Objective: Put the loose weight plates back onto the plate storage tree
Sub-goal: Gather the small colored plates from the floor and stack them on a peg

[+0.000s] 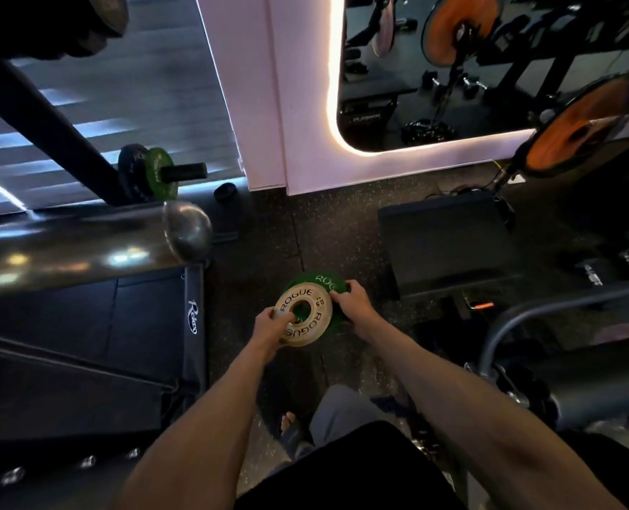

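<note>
Single head view, steeply downward, close over both forearms, gym floor below

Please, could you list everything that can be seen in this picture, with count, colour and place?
cream plate: one, cream, centre, atop the green plate
green plate: one, green, beneath it
racked green plate: one, green, left peg
racked black plate: one, black, behind it
orange plate: one, orange, upper right
steel bar: one, silver, left
pad: one, black, floor, right of centre
left hand: one, gripping the cream plate
right hand: one, gripping the green plate
</note>
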